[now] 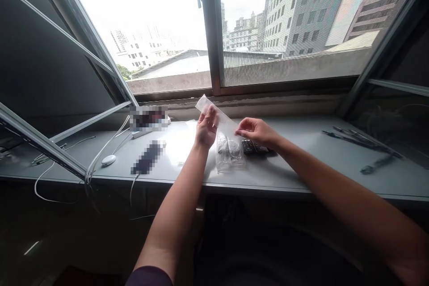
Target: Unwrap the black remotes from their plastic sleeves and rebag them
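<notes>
- Because the clear plastic sleeve point(228, 124) looks thin and likely to crease, handle it with light, even tension; it slants in the air above the worktop point(301, 134), between your two hands.
- Your left hand point(207, 127) has its fingers mostly closed on the sleeve's upper part; how hard that grip presses cannot be told.
- Your right hand point(254, 130) brings thumb and forefinger together at the sleeve's lower end, a fine pinch that should suit small adjustments.
- To manage the film well, move one grip at a time and let the other anchor it; pulling both ways at once could stretch or split it.
- Clear packets point(231, 152) lie below, near the worktop's front edge, so avoid brushing them with your left forearm.
- A black keypad device point(248, 146) sits just under your right hand; lift before sweeping sideways.
- For open room, use the bare stretch to the right, short of the dark thin items point(357, 139).
- Leftwards, loose white cables point(87, 175) could snag; ahead, the window frame point(211, 31) limits your reach.
</notes>
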The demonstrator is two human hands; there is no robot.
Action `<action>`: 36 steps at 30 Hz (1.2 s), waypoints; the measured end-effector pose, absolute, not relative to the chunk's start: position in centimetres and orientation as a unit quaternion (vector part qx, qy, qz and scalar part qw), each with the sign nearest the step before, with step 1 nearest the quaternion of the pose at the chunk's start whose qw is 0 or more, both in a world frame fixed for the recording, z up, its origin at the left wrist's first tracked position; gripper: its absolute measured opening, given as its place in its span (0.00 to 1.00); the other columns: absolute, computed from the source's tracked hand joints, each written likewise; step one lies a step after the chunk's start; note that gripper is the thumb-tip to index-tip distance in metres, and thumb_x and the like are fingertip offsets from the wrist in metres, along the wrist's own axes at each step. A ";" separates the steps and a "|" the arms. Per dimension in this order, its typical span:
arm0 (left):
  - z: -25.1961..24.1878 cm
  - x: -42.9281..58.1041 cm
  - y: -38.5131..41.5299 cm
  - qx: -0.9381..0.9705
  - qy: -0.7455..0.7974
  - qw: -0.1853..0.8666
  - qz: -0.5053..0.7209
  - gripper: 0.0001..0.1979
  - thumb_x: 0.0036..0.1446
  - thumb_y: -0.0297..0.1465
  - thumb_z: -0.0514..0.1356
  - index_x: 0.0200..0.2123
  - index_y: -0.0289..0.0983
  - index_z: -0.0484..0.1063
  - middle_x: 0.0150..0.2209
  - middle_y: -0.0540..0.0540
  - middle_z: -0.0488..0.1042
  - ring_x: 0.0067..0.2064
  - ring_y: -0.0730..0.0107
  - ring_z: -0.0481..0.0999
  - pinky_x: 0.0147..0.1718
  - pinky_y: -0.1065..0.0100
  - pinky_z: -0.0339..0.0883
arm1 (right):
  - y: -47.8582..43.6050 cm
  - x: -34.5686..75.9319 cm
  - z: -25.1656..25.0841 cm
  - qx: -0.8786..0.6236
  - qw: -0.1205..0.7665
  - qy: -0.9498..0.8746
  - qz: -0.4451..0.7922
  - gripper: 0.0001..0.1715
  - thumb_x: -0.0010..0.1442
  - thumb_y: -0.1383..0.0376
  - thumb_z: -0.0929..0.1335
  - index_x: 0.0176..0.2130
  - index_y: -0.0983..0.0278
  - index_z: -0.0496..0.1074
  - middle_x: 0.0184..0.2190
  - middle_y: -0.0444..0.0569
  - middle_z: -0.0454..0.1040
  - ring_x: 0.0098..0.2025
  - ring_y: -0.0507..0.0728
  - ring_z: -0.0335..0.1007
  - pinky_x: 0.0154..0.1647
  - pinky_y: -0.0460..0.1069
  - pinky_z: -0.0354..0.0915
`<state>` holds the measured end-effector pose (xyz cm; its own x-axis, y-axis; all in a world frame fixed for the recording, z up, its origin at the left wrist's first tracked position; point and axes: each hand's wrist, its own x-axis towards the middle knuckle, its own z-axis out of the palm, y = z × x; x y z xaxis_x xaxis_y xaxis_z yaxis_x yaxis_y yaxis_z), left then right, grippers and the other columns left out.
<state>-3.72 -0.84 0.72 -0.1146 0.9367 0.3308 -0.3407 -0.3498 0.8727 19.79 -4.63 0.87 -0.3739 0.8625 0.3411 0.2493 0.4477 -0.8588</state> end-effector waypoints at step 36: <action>-0.9 -2.4 -0.6 0.378 0.310 0.650 0.582 0.05 0.66 0.25 0.70 0.44 0.31 0.82 0.43 0.39 0.86 0.42 0.64 0.87 0.55 0.58 0.82 | -3.6 19.6 -0.6 -0.273 0.465 -0.842 0.017 0.13 0.70 0.62 0.73 0.52 0.58 0.85 0.60 0.57 0.82 0.70 0.72 0.71 0.73 0.72 0.67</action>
